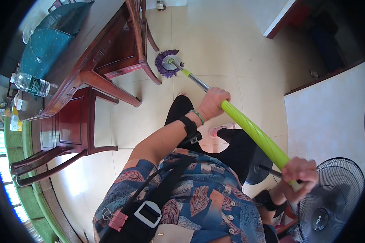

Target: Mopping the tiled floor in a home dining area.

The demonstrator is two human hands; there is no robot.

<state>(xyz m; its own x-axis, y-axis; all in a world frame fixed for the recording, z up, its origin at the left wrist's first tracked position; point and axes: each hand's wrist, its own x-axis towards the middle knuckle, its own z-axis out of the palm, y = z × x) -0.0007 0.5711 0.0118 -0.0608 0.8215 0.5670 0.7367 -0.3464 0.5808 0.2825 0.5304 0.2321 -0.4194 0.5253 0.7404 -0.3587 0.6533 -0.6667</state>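
Note:
A spin mop with a thick lime-green handle runs slantwise across the view, held in both hands. My left hand is closed round the pole where the steel shaft meets the green grip. At the lower right, my right hand wraps the upper end of the handle. The purple fringed mop head, with a pale round plate in its middle, lies on the tiled floor beside a chair leg. Both wrists wear black bands, and a green bead bracelet circles the left one.
Dark red wooden chairs stand at a wooden table on the left. A teal mesh food cover and a water bottle are on the table. A black fan stands close by my right hand. A small jar is at the far wall.

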